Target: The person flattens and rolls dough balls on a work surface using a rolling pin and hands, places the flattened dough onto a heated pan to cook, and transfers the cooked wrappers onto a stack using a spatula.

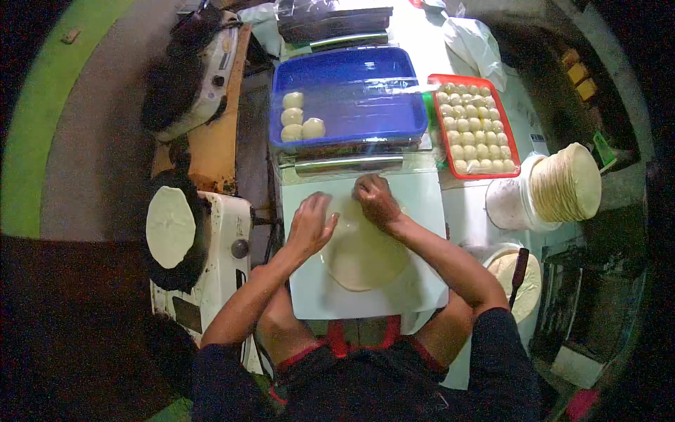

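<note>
A thin, round dough sheet [369, 261] is spread on the white board [309, 295] in front of me, its far part reaching up between my hands. At its far right edge, my right hand [377, 201] is closed, fingers curled down onto the dough. My left hand [309, 226] is over the dough's left side with the fingers stretched out and the thumb apart; its fingertips are slightly blurred. Beyond the board, a blue tray [344, 70] holds several dough balls [292, 117] in its left part.
To the right stand a red tray [517, 171] of dough balls, a white tub topped by a stack of flatbreads [566, 184], and another container with a dark-handled tool [519, 274]. On my left, a flatbread [170, 226] lies on a black griddle over a stove [228, 225]; another stove [200, 91] sits behind.
</note>
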Demonstrator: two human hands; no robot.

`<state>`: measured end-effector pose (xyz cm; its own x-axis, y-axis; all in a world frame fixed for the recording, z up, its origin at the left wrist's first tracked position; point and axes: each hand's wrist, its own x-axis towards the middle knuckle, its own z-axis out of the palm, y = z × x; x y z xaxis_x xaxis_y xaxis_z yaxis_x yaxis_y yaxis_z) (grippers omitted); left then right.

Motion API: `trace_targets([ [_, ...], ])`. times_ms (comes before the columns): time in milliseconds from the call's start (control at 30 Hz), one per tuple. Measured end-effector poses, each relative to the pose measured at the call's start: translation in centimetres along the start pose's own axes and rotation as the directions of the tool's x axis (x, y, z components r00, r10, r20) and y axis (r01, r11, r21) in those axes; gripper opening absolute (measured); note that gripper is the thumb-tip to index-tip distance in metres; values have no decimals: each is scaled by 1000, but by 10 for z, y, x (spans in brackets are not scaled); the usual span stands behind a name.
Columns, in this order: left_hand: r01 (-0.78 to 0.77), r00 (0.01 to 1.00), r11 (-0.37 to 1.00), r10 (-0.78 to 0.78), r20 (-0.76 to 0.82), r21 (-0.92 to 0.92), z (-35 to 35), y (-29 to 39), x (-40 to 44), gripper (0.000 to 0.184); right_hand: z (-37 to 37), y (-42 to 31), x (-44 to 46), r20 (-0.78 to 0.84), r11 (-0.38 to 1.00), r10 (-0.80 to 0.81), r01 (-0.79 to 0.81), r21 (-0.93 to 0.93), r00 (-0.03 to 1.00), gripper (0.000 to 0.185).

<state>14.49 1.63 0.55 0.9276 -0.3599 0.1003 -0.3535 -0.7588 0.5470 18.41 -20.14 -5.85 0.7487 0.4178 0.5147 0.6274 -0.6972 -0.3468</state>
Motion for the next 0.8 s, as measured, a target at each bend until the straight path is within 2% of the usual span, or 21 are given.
trace_targets([
  [100,-118,986,988,129,-102,102,18,-22,8,37,5,15,-6,70,933,-149,117,341,986,28],
  [200,-266,964,963,266,-9,-30,17,-42,16,29,-20,26,6,378,873,-141,-65,483,915,36],
  [233,-268,963,962,268,-6,-54,21,-47,14,20,-55,14,31,644,895,61,-328,303,763,35],
  [267,-296,955,954,297,11,-56,23,-47,11,20,-64,21,44,771,933,-14,-268,239,637,36],
  [333,-353,934,934,355,45,-62,27,-41,4,19,-75,47,63,945,983,-105,-109,145,308,39],
  [367,-363,929,928,368,44,-82,31,-38,0,17,-71,56,63,961,975,-134,-143,172,242,44],
  [400,-196,975,951,215,55,-239,35,-33,-7,16,-69,61,58,930,858,-269,-376,350,251,48],
  [433,-23,994,922,60,86,-386,38,-25,-16,15,-68,66,53,874,659,-391,-574,485,289,51],
  [467,148,986,843,-87,141,-517,41,-17,-24,15,-65,71,46,798,396,-488,-725,564,355,55],
  [500,260,962,853,-186,201,-453,37,-6,-29,20,-60,72,39,850,428,-450,-770,473,272,65],
  [567,360,932,790,-322,165,-496,43,0,-33,26,-66,65,16,909,237,-282,-896,375,306,80],
  [600,409,908,749,-394,145,-522,52,-4,-38,29,-72,54,10,883,204,-250,-870,449,397,83],
  [633,338,933,796,-352,70,-502,72,-21,-48,36,-75,44,5,827,272,-318,-791,547,463,86],
  [667,404,909,732,-387,154,-548,76,-19,-60,37,-90,31,10,868,445,-325,-749,491,376,86],
  [733,515,854,592,-419,309,-619,73,-13,-73,41,-101,6,-2,899,192,-350,-919,345,264,84],
  [767,602,797,605,-420,434,-520,49,4,-76,40,-111,-9,-3,900,313,-327,-866,390,287,83],
  [800,649,760,488,-395,516,-584,41,13,-87,39,-120,-20,-1,908,363,-329,-853,375,259,82],
])
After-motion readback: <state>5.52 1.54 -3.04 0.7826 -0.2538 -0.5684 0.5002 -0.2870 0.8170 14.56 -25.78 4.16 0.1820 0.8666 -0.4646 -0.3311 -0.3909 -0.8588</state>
